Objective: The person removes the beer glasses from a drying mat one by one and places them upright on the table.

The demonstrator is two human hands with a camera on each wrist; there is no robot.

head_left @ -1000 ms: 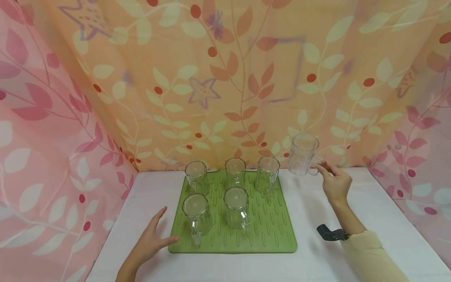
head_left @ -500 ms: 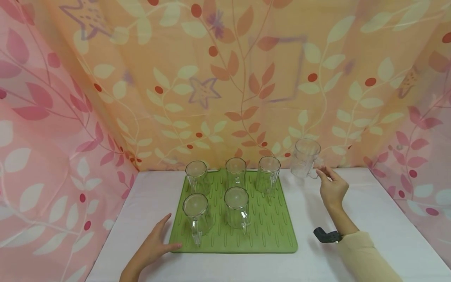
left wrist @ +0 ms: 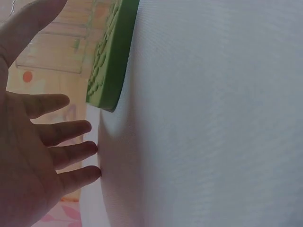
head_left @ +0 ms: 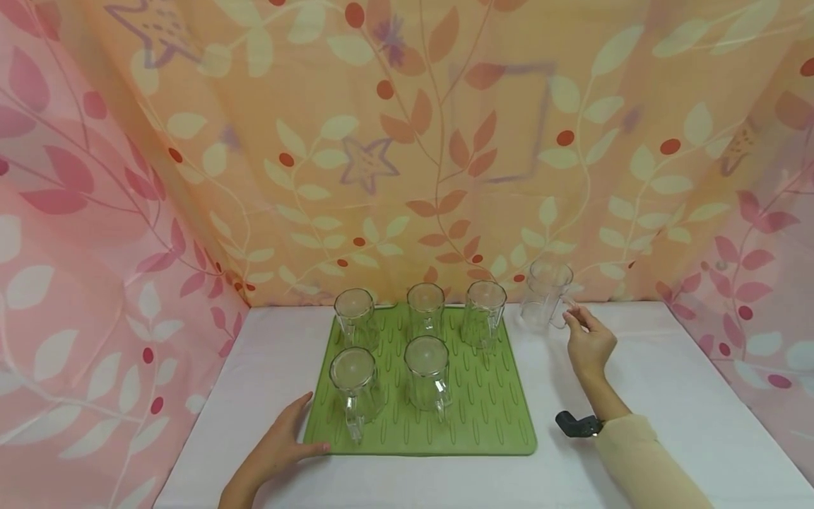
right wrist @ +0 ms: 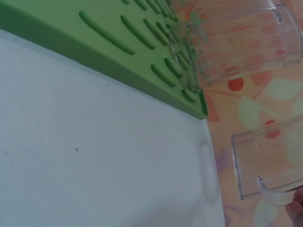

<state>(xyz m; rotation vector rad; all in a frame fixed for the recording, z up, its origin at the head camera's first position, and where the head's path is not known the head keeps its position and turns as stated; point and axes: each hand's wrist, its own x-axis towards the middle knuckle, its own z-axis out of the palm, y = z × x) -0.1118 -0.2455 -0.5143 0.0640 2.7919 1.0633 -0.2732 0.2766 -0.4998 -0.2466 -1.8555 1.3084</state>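
My right hand [head_left: 590, 344] pinches the handle of a clear glass mug [head_left: 542, 300], holding it off the back right corner of the green ridged mat [head_left: 483, 433]. In the right wrist view a gap shows between this mug [right wrist: 265, 163] and the white table, and only fingertips [right wrist: 296, 210] appear at its handle. Several similar mugs stand on the mat: three along the back and two in front, a left one [head_left: 356, 389] and a middle one [head_left: 427, 375]. My left hand [head_left: 273, 445] is spread at the mat's front left corner, its thumb overlapping the edge.
A white cloth [head_left: 674, 410] covers the table around the mat. Patterned curtains [head_left: 432, 162] rise close behind and on both sides. A black camera mount [head_left: 577, 424] juts from my right wrist above the table.
My right hand has brought the mug lower, nearer the table, and slightly toward the mat. My left hand has shifted a little right and closer to the mat's corner. The other mugs stay put.
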